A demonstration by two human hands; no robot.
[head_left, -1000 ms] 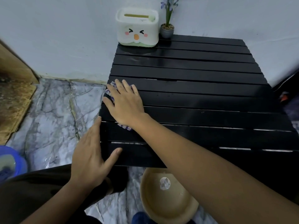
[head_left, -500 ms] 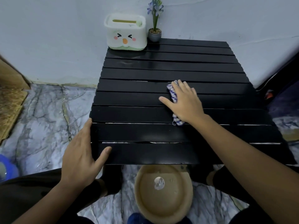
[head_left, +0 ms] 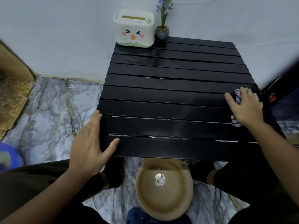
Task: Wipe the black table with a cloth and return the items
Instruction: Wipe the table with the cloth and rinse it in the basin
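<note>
Your right hand [head_left: 246, 107] lies flat, fingers spread, pressing the cloth [head_left: 237, 98] onto the tabletop [head_left: 169, 94] at its right edge. Most of the cloth is hidden under your palm; only a blue-and-white checked bit shows beside your fingers and another scrap near your wrist. Your left hand [head_left: 90, 146] is open and grips nothing: its palm rests against the near left corner of the tabletop, with the thumb lying on the front slat.

At the far left corner stands the white tissue box [head_left: 134, 29] with a cartoon face, touching the wall; a small line of print on its lid is too tiny to read. Just beside it on the right is the little potted flower [head_left: 162, 32], its blossoms partly cut off by the top edge.

Below the tabletop's near edge a tan bowl [head_left: 164, 191] sits on the marble floor [head_left: 53, 107], its far rim hidden under the slats. A round sticker in its bottom is illegible. A blue object [head_left: 8, 157] at the left edge is cropped and blurred.
</note>
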